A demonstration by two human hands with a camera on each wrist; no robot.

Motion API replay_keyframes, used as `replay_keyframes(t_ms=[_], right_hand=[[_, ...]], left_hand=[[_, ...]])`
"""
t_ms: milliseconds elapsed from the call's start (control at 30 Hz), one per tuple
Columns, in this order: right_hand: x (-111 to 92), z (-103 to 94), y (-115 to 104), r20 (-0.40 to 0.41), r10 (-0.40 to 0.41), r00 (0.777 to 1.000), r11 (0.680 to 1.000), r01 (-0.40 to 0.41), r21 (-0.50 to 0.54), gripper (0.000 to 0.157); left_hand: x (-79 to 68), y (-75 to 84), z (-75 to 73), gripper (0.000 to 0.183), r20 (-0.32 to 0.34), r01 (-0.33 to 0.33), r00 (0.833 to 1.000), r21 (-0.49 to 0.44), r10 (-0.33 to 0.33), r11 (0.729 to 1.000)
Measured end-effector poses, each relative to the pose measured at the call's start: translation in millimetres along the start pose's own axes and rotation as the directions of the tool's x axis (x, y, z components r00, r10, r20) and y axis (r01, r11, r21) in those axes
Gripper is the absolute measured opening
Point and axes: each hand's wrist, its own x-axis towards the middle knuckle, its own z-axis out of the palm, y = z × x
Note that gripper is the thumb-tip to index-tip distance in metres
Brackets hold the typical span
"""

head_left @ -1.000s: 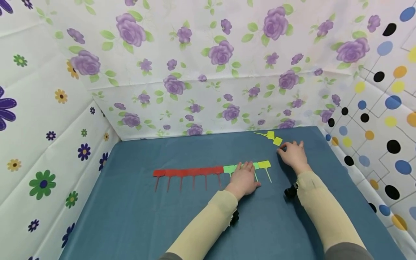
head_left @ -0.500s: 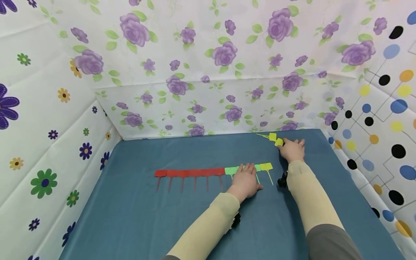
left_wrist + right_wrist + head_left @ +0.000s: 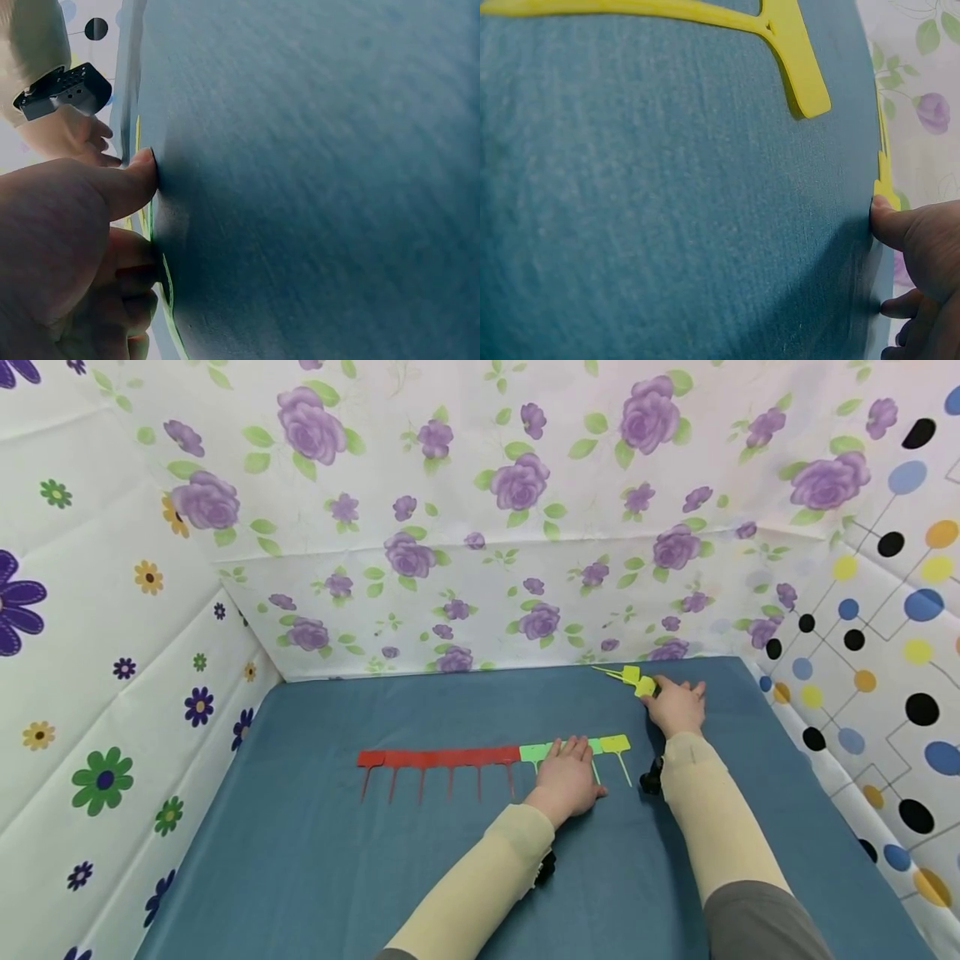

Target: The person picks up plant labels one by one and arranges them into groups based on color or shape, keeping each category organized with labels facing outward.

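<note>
On the blue cloth lies a row of flat flag-type cable ties with their thin tails toward me: several red cable ties (image 3: 442, 758) at left, green cable ties (image 3: 531, 752) in the middle, and a yellow cable tie (image 3: 616, 743) at the right end. My left hand (image 3: 566, 781) rests on the green ones, fingers extended, covering part of them. Farther back, my right hand (image 3: 677, 706) has thumb and forefinger at the edge of the nearer of two loose yellow cable ties (image 3: 644, 686). In the right wrist view the thumb (image 3: 885, 217) presses its flag.
A floral sheet (image 3: 450, 568) rises behind the cloth (image 3: 315, 843). Patterned sheets stand at the left (image 3: 150, 693) and right (image 3: 862, 635). A black wrist camera (image 3: 71, 90) on the right wrist shows in the left wrist view.
My right hand has moved left to the loose yellow cable ties, and its fingers have closed in on the nearer one. The left hand has stayed on the row.
</note>
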Motion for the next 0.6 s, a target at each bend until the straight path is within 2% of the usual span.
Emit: replay_keyframes(t_ms=[267, 467, 600], right_hand=[[1.0, 0.0, -1.7, -0.042, -0.007, 0.999, 1.0, 0.006, -0.023, 0.062], [5.7, -0.2, -5.3, -0.102, -0.017, 0.995, 1.0, 0.02, 0.023, 0.057], [8.0, -1.5, -4.0, -0.1, -0.049, 0.994, 0.999, 0.051, 0.019, 0.053]], left_hand=[[0.5, -0.6, 0.3, 0.076, 0.007, -0.02, 1.0, -0.001, 0.02, 1.0], [0.2, -1.3, -1.2, 0.076, 0.011, -0.02, 1.0, -0.004, 0.02, 1.0], [-0.2, 0.2, -2.9, 0.076, 0.023, -0.015, 1.0, -0.001, 0.015, 1.0]])
